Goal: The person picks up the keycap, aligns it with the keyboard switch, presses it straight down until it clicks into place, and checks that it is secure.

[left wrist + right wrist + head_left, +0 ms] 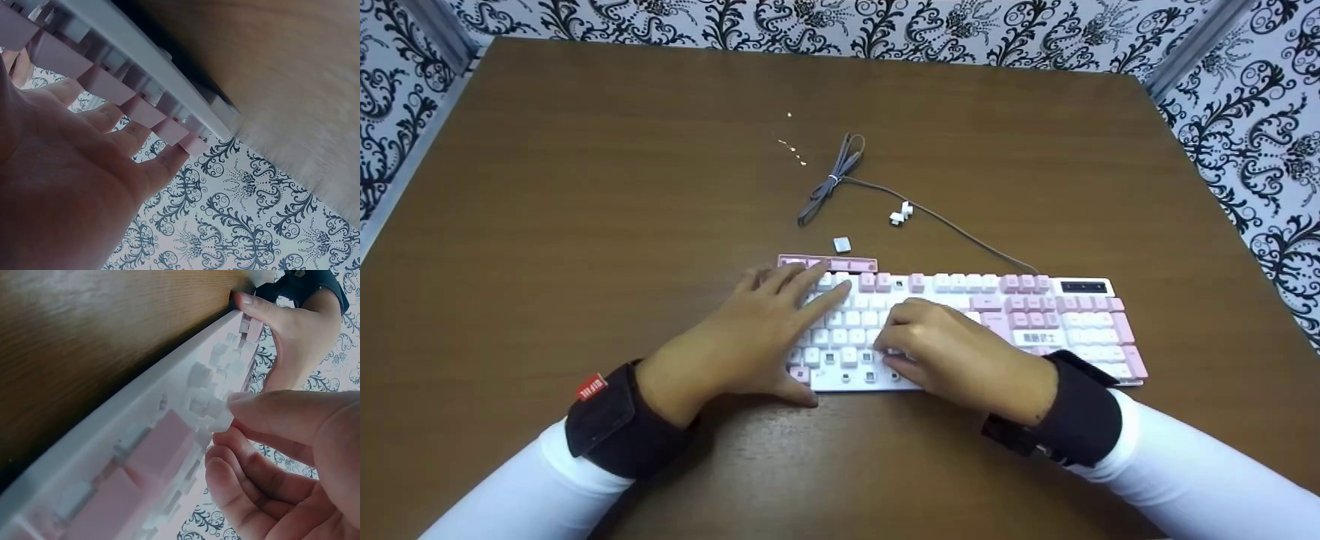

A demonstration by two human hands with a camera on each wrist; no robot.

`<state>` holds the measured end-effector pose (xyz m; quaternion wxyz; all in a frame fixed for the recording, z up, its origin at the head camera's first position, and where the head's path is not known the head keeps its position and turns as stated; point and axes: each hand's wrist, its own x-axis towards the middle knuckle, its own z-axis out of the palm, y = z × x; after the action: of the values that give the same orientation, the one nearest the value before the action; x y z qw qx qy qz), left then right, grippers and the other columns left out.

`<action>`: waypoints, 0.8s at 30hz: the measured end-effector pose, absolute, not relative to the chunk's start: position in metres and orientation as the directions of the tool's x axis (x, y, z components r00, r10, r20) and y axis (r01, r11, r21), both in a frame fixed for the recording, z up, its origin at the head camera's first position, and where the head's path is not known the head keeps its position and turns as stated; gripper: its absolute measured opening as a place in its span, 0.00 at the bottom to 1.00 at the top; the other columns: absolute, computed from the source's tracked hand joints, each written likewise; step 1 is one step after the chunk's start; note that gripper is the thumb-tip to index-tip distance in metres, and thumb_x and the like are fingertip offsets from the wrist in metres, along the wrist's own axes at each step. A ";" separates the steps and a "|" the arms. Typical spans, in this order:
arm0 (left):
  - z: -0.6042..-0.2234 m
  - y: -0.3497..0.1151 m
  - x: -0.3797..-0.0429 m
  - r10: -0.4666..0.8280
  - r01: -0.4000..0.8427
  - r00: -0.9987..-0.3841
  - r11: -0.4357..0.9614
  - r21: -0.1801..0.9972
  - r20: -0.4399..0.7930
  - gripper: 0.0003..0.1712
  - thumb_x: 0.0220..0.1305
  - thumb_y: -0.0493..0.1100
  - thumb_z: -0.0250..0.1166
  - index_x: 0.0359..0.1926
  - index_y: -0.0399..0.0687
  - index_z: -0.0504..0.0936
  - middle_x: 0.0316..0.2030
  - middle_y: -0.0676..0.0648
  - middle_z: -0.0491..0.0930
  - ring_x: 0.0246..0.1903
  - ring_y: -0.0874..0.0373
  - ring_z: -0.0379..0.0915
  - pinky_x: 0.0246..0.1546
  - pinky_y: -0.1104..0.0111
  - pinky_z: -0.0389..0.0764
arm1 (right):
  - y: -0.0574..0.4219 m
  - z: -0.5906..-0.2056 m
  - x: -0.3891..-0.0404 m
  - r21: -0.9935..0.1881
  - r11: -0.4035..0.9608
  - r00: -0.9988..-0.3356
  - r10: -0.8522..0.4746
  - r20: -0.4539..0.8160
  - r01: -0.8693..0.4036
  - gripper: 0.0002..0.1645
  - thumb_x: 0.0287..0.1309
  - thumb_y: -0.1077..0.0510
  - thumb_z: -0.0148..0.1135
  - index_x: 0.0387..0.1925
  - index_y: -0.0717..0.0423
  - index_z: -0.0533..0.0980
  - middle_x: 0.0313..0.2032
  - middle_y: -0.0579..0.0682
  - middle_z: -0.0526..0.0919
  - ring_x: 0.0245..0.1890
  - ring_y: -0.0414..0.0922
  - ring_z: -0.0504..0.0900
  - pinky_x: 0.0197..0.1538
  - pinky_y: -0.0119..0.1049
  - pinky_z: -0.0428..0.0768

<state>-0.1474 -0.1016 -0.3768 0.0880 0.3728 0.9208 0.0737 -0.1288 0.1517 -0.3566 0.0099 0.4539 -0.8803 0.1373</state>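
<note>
A white and pink keyboard [1093,336] lies on the brown table, with several switches bare of caps along its front rows. My left hand [739,337] rests over its left end, fingers spread and fairly straight, the thumb at the front edge. In the left wrist view those fingers lie along a row of pink keycaps [143,112]. Over the lower middle keys is my right hand [960,352], fingers bent. Its thumb and forefinger pinch a white keycap [222,417] close over the switches, as the right wrist view shows. The right palm hides part of the keys.
Behind the keyboard's left end lie a pink strip of keycaps [851,265] and a loose white keycap [842,244]. A grey cable [832,180], bundled and tied, runs to the keyboard's back, with small white pieces [900,214] beside it. Tiny light bits [793,150] lie farther back.
</note>
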 end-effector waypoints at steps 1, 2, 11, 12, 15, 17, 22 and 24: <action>-0.376 -0.102 -0.147 0.700 0.675 -0.706 0.710 0.200 -0.107 0.74 0.38 0.77 0.73 0.80 0.59 0.46 0.79 0.38 0.45 0.75 0.35 0.48 0.68 0.33 0.58 | 0.152 -0.357 -0.129 -0.233 0.551 -0.588 -0.796 0.142 -0.802 0.03 0.54 0.65 0.71 0.30 0.56 0.83 0.30 0.49 0.81 0.32 0.43 0.79 0.36 0.37 0.81; -0.376 -0.102 -0.147 0.701 0.676 -0.705 0.709 0.199 -0.105 0.74 0.38 0.77 0.73 0.80 0.59 0.46 0.79 0.38 0.45 0.75 0.35 0.48 0.68 0.33 0.59 | 0.152 -0.357 -0.128 -0.233 0.552 -0.590 -0.795 0.143 -0.801 0.03 0.54 0.65 0.71 0.30 0.56 0.83 0.30 0.49 0.80 0.32 0.43 0.79 0.36 0.37 0.81; -0.377 -0.102 -0.148 0.708 0.684 -0.701 0.702 0.196 -0.087 0.74 0.38 0.77 0.73 0.80 0.57 0.48 0.79 0.38 0.47 0.75 0.36 0.49 0.69 0.35 0.57 | 0.152 -0.359 -0.128 -0.196 0.542 -0.572 -0.804 0.160 -0.817 0.04 0.54 0.67 0.70 0.28 0.57 0.82 0.29 0.49 0.80 0.32 0.43 0.78 0.35 0.36 0.80; -0.377 -0.102 -0.147 0.707 0.683 -0.702 0.703 0.199 -0.089 0.74 0.38 0.77 0.73 0.80 0.57 0.48 0.79 0.38 0.47 0.75 0.36 0.49 0.70 0.35 0.57 | 0.151 -0.359 -0.127 -0.185 0.542 -0.569 -0.807 0.160 -0.820 0.04 0.55 0.67 0.70 0.28 0.57 0.82 0.28 0.49 0.80 0.32 0.43 0.78 0.35 0.36 0.80; -0.378 -0.102 -0.147 0.705 0.679 -0.703 0.705 0.204 -0.094 0.74 0.38 0.76 0.74 0.80 0.57 0.48 0.79 0.38 0.46 0.75 0.36 0.49 0.70 0.35 0.57 | 0.151 -0.359 -0.126 -0.147 0.540 -0.559 -0.813 0.161 -0.828 0.04 0.55 0.67 0.70 0.28 0.57 0.83 0.28 0.49 0.79 0.31 0.43 0.78 0.34 0.35 0.80; -0.378 -0.102 -0.147 0.704 0.678 -0.704 0.706 0.206 -0.096 0.74 0.38 0.76 0.74 0.80 0.57 0.48 0.79 0.38 0.46 0.75 0.36 0.49 0.70 0.35 0.57 | 0.150 -0.360 -0.125 -0.117 0.541 -0.554 -0.817 0.163 -0.833 0.04 0.55 0.67 0.69 0.27 0.57 0.83 0.28 0.49 0.79 0.30 0.43 0.77 0.33 0.35 0.80; -0.378 -0.102 -0.146 0.706 0.679 -0.702 0.702 0.214 -0.090 0.73 0.38 0.75 0.74 0.80 0.58 0.48 0.79 0.38 0.46 0.75 0.37 0.48 0.70 0.35 0.56 | 0.150 -0.361 -0.124 -0.069 0.542 -0.545 -0.820 0.174 -0.838 0.04 0.56 0.65 0.70 0.27 0.57 0.83 0.28 0.49 0.79 0.29 0.43 0.77 0.33 0.34 0.80; -0.378 -0.103 -0.146 0.706 0.678 -0.702 0.702 0.216 -0.089 0.73 0.38 0.75 0.74 0.80 0.58 0.47 0.79 0.39 0.46 0.75 0.37 0.48 0.70 0.34 0.56 | 0.149 -0.361 -0.124 -0.055 0.534 -0.535 -0.826 0.180 -0.844 0.04 0.55 0.66 0.70 0.27 0.57 0.83 0.27 0.49 0.79 0.29 0.43 0.76 0.32 0.33 0.80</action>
<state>-0.1462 -0.1026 -0.3779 0.0829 0.3767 0.9188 0.0835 -0.1240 0.1493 -0.3614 0.0659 0.4779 -0.8733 0.0678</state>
